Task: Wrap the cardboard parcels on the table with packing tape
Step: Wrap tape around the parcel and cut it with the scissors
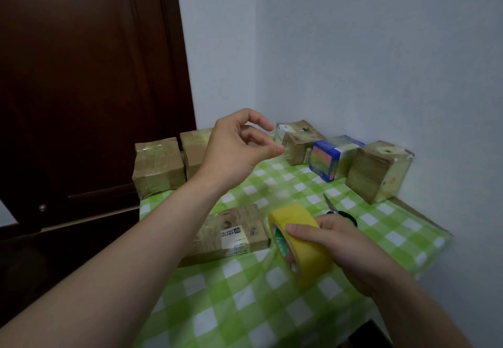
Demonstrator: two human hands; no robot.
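Note:
My right hand (345, 249) grips a yellow roll of packing tape (302, 244) above the green checked tablecloth (245, 301). My left hand (239, 149) is raised higher up, thumb and fingers pinching the free end of a faint clear strip of tape (272, 190) drawn from the roll. A flat cardboard parcel (231, 234) with a white label lies on the table just left of the roll, under my left forearm. Both hands are above it, not touching it.
Two taped brown parcels (158, 165) (194, 151) stand at the back left. Along the right wall stand a taped parcel (299, 141), a blue box (332, 157) and a cube parcel (378, 170). Scissors (340, 211) lie behind the roll. A dark door (81, 89) is at left.

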